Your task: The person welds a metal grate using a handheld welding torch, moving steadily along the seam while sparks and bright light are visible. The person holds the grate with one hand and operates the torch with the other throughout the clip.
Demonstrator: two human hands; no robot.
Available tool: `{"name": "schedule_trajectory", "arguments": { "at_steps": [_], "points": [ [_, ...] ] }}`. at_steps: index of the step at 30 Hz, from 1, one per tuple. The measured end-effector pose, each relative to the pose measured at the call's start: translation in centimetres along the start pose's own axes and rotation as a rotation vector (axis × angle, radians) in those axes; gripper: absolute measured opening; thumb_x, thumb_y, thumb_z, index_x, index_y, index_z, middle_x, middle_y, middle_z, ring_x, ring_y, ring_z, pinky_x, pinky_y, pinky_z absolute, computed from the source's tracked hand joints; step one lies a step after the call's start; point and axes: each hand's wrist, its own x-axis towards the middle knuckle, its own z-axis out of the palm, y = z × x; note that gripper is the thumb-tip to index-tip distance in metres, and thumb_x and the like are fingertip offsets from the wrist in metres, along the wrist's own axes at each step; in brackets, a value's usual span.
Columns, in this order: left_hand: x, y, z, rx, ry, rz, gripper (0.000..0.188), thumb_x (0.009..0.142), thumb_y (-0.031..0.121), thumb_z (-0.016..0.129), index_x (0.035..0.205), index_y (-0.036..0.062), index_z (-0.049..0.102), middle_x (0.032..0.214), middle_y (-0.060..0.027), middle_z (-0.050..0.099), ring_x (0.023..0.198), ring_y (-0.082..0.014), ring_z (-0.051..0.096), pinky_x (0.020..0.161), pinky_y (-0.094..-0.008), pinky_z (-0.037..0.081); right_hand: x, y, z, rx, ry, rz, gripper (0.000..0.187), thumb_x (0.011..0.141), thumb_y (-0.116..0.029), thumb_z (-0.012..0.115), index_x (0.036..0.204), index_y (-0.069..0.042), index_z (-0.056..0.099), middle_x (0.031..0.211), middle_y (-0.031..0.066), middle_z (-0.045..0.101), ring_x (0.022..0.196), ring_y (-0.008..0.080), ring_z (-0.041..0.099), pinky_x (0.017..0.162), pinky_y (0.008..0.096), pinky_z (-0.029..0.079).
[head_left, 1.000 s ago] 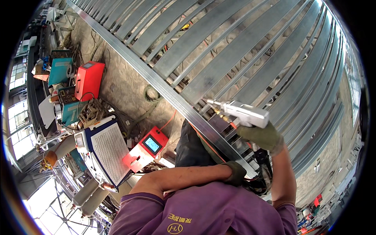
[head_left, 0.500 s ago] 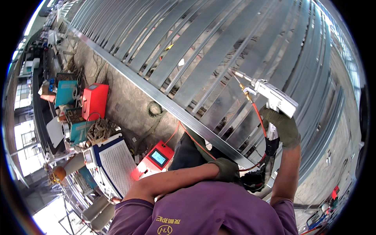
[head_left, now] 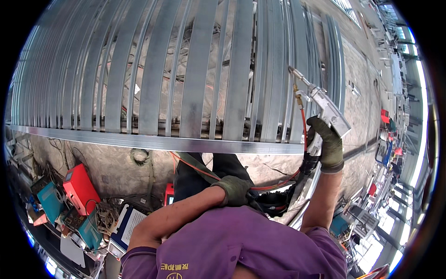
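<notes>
My right hand [head_left: 326,142], in a dark green work glove, is wrapped round the grip of a silver welding gun [head_left: 329,110]. The gun's narrow nozzle points up and left, above the right-hand part of a row of grey metal slats [head_left: 193,88]. A thin red line [head_left: 303,122] runs along the gun to a brass fitting beside the nozzle. My left hand [head_left: 234,189], gloved too, is low before my waist, closed round the orange-red hose [head_left: 274,187] that trails toward the gun. Its fingertips are partly hidden.
A long metal rail [head_left: 186,144] borders the slats on my side. At left stand a red machine [head_left: 80,188], teal boxes [head_left: 51,200] and a white-and-blue cabinet [head_left: 132,228]. Cables lie on the concrete floor [head_left: 123,169]. More slats [head_left: 332,60] lie stacked at right.
The view has swung to the right, so the rail now runs nearly level. The welding gun has moved over slats farther right. Both hands keep their grip.
</notes>
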Motion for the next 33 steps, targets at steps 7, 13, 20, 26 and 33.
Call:
{"name": "schedule_trajectory", "arguments": {
  "at_steps": [7,13,20,26,33],
  "points": [
    [-1.8,0.3,1.6,-0.080,0.119,-0.041,0.045,0.088,0.035,0.067,0.118,0.0009,0.068,0.113,-0.0251,0.073,0.109,-0.0414,0.070,0.097,-0.0486,0.053,-3.5,-3.5,-2.0,0.059,0.152,-0.161,0.025,0.094,-0.025,0.075,0.099,-0.001,0.076,0.068,0.0034,0.064,0.054,0.0128,0.059,0.050,0.0250,0.045],
    [-1.2,-0.8,2.0,-0.171,0.386,-0.145,0.043,0.090,0.033,0.066,0.118,0.0001,0.069,0.112,-0.0270,0.072,0.109,-0.0419,0.069,0.098,-0.0483,0.052,-0.4,-4.7,-3.9,0.269,0.065,-0.272,0.028,0.099,-0.027,0.071,0.106,-0.001,0.073,0.071,0.0022,0.062,0.057,0.0122,0.058,0.052,0.0256,0.045],
    [4.1,-0.3,4.5,-0.247,0.649,-0.162,0.041,0.090,0.034,0.069,0.114,0.0009,0.069,0.108,-0.0244,0.072,0.108,-0.0420,0.068,0.096,-0.0485,0.052,4.6,-2.3,-10.0,0.444,-0.141,-0.408,0.033,0.106,-0.034,0.064,0.111,-0.002,0.071,0.076,0.0007,0.063,0.060,0.0087,0.057,0.051,0.0230,0.044],
    [11.1,5.1,7.3,-0.391,0.957,0.006,0.037,0.091,0.025,0.078,0.117,0.0015,0.068,0.109,-0.0206,0.071,0.104,-0.0342,0.069,0.091,-0.0428,0.054,7.3,-3.3,-17.3,0.611,-0.074,-0.427,0.030,0.108,-0.032,0.063,0.114,-0.003,0.069,0.083,0.0014,0.066,0.064,0.0082,0.057,0.056,0.0226,0.045],
    [9.6,3.6,6.6,-1.127,1.590,-0.310,0.032,0.103,0.027,0.068,0.124,0.0025,0.066,0.101,-0.0067,0.071,0.096,-0.0177,0.067,0.085,-0.0323,0.055,7.9,-7.4,-24.1,0.486,-0.243,-0.604,0.031,0.107,-0.029,0.064,0.113,0.002,0.065,0.073,0.0025,0.054,0.065,0.0082,0.050,0.060,0.0220,0.038]
  ]
}}
